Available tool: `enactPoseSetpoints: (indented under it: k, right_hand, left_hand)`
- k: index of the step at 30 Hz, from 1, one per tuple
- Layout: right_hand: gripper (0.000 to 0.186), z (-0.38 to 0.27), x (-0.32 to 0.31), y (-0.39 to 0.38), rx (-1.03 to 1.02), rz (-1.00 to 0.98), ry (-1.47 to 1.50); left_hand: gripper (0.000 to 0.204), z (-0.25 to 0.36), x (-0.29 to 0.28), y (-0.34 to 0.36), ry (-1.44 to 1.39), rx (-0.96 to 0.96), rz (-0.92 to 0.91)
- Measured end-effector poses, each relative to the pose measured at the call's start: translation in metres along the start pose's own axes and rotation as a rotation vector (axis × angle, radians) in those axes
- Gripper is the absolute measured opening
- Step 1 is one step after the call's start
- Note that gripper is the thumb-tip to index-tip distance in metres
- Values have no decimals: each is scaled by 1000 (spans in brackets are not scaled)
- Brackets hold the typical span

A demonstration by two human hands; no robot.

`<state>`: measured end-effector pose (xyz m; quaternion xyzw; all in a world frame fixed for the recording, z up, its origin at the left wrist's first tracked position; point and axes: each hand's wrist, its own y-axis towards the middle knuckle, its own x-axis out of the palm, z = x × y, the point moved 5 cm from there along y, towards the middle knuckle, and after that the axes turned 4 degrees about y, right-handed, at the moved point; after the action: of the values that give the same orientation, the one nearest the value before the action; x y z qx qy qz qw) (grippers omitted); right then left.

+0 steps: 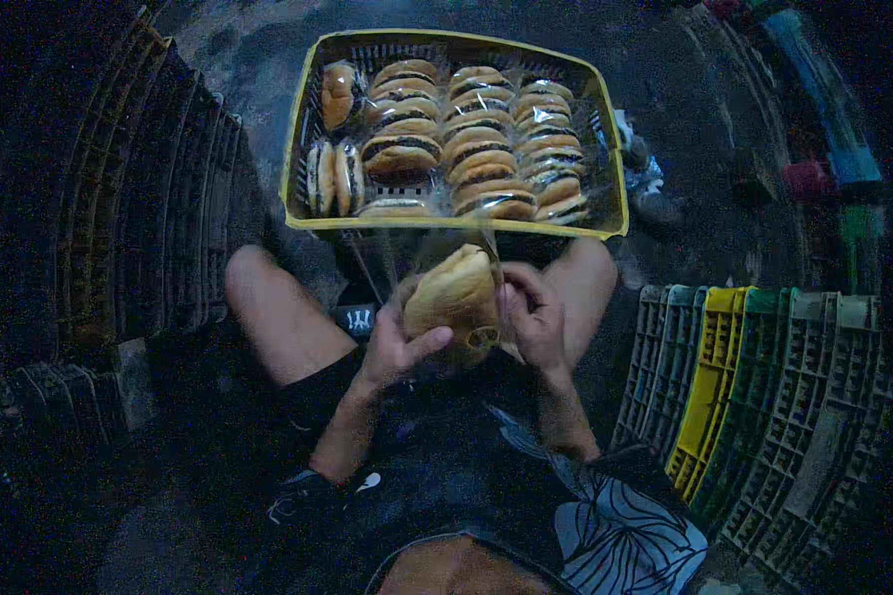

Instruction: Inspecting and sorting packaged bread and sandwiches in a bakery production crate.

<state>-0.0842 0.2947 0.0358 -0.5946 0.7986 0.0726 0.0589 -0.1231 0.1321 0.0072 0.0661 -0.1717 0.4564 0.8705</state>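
In front of my lap is a pale golden bun (448, 297) inside a clear plastic bag (483, 260). My left hand (395, 342) grips it from the left, thumb across the front and fingers behind. At its right edge, my right hand (534, 319) has curled fingers pinching the bag's side; the fingertips are partly hidden. Just beyond my hands stands a yellow-rimmed crate (456, 229). Rows of wrapped buns (481, 149) with dark filling fill much of it. Two more wrapped buns (347, 180) stand on edge at its left, below a single wrapped bun (340, 96).
Stacked dark crates (139, 188) line the left side. Close on my right is a row of green, grey and yellow crates (709, 387). Crumpled clear plastic (647, 178) lies on the dark floor beside the bun crate. My bent knees flank its near edge.
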Motion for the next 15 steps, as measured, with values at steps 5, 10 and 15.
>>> enactPoseSetpoints:
  k: [5, 10, 15]
  right_hand:
    - [13, -33, -5, -13, -352, -81, -163]
    - [12, -3, 5, -27, -129, -293, 396]
    - [20, 0, 42, -32, 749, -215, 1086]
  left_hand:
    - [71, -1, 4, -18, 21, -179, -170]
    - [73, 4, -1, -1, -345, -44, -139]
    - [67, 4, 16, 10, -208, -171, -261]
